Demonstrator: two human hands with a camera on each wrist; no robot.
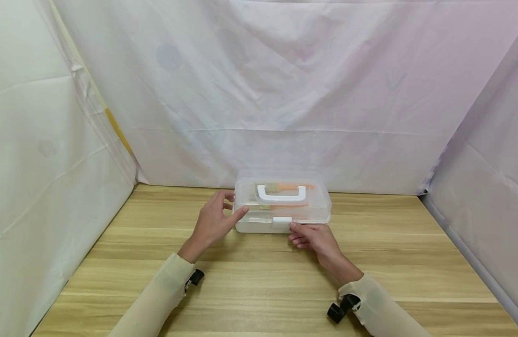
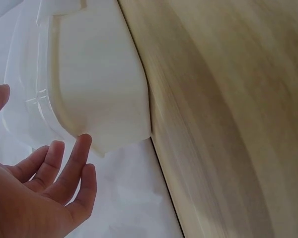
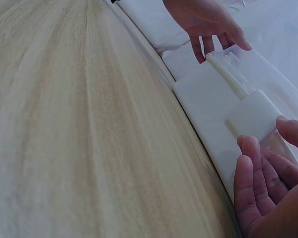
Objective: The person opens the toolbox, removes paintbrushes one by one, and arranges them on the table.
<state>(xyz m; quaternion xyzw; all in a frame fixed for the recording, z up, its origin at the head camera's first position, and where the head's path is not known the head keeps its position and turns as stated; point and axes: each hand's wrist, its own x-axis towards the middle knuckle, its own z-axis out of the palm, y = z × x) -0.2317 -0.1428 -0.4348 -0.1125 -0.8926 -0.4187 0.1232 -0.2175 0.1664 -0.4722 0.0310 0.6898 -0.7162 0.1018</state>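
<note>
A lidded plastic box, white below with a clear lid, stands on the table. Its white carry handle lies on the lid, and a white latch sits at the front. Through the lid show a paintbrush with an orange handle and a second, slimmer orange-handled one. My left hand spans the box's left end, its thumb by the lid's front corner and its loosely bent fingers at the side. My right hand has its thumb at the latch's edge, the fingers loosely bent below it.
Wood-grain tabletop extends around the box. White cloth hangs behind the table, close to the box's rear, and more cloth hangs at both sides. Black cameras sit at the wrists.
</note>
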